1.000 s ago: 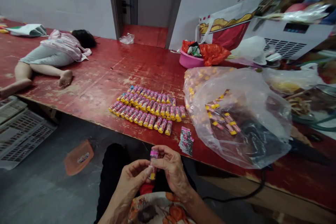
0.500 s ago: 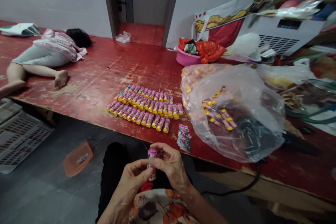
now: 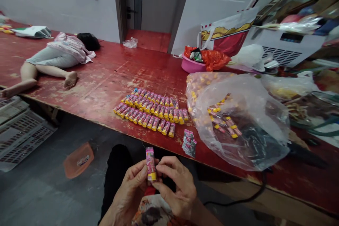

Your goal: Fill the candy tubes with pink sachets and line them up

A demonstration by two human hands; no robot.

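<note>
risen since the last frame, a pink tube [image 3: 150, 165] sits pinched between my curled left hand [image 3: 131, 187] and right hand [image 3: 176, 187], finished rows of tubes [image 3: 150, 113] lie on the tabletop [image 3: 106, 77], and more remain in the plastic bag [image 3: 254, 148].

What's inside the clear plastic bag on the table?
Pink tubes with yellow ends lie in the clear plastic bag, small yellow pieces at its far end; cloudy plastic hides what the dark mass below is.

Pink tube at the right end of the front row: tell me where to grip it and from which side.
Pinch the yellow end of the pink tube from the near side: it lies flat, a neighbour close on its left, that end free toward you.
</note>
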